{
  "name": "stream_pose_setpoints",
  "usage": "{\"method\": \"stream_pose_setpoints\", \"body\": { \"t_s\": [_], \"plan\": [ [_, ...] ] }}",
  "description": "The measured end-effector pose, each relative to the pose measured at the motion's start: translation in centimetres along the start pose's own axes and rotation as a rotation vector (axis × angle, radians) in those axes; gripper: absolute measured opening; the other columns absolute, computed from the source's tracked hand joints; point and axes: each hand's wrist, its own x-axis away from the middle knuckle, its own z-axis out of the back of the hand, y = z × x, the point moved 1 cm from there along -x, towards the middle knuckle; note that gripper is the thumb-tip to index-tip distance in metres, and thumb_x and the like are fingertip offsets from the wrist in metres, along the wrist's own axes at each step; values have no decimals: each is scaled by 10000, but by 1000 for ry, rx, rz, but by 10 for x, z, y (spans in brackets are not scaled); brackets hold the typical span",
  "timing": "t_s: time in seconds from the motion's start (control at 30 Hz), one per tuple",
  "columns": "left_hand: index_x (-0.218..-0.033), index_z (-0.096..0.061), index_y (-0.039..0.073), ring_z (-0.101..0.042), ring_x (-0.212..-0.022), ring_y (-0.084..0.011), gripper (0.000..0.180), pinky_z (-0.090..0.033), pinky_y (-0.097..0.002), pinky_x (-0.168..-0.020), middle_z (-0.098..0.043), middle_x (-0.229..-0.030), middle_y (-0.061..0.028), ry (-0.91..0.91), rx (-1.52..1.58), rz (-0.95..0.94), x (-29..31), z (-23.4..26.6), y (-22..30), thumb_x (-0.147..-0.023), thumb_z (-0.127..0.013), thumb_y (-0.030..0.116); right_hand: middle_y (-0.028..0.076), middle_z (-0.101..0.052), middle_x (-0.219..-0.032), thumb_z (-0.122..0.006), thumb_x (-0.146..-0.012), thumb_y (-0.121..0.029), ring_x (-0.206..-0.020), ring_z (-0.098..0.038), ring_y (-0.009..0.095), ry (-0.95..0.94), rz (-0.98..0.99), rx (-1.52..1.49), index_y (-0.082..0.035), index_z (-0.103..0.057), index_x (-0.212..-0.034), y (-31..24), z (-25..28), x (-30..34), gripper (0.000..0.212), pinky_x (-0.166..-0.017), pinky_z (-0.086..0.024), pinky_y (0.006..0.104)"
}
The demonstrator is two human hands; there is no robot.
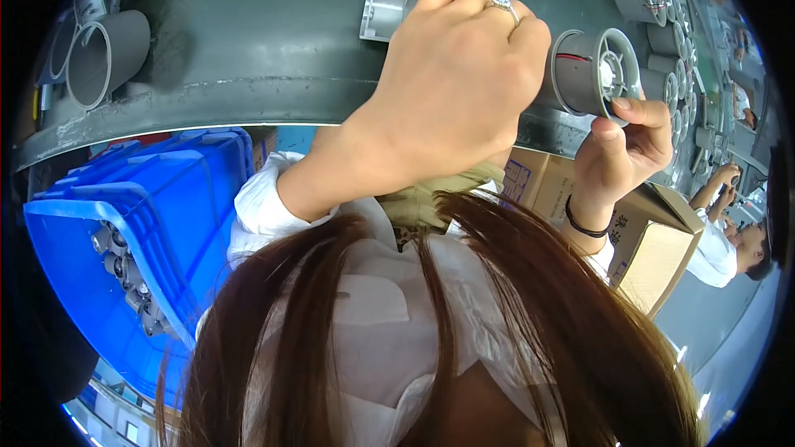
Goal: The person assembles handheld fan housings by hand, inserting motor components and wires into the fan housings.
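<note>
My right hand (625, 149) pinches the lower rim of a grey cylindrical fan housing (577, 76) between thumb and fingers. A pale hub with spokes shows in its open end, and a red and a black wire run along its side. Close to the housing's left side, my left hand (468, 70) is curled closed, knuckles up, with a ring on one finger. Its fingertips are hidden, so what they hold cannot be made out. Just beyond this hand is a grey open half-shell part (385, 12), partly covered by the knuckles; whether the hand touches it is unclear.
Several similar grey housings (642, 2) stand in rows at the right of the dark green table (248, 25). Grey tubes (108, 58) lie at the far left. Below the table edge are a blue crate (149, 199) with small grey parts and cardboard boxes (662, 240). Another person (720, 252) works at far right.
</note>
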Motion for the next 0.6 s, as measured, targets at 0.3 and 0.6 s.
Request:
{"method": "stream_pose_setpoints", "body": {
  "t_s": [0.3,0.6],
  "plan": [
    [-743,-544,39,-611,-806,-279,170,-445,-383,-780,-661,-882,-94,38,1,-11,4,-2,3,-641,-677,11,396,-488,-1226,-798,-649,20,-1205,-504,372,-99,-19,-10,38,-581,-809,6,2,-1,271,-1003,-393,420],
    [-799,-569,-9,-598,-875,-306,166,-438,-403,-814,-631,-922,-145,-15,-73,25,7,-4,7,-656,-641,32,417,-514,-1162,-824,-680,-158,-1101,-561,445,-247,157,295,28,-492,-701,-8,-14,-17,381,-920,-458,496]
  ]
}}
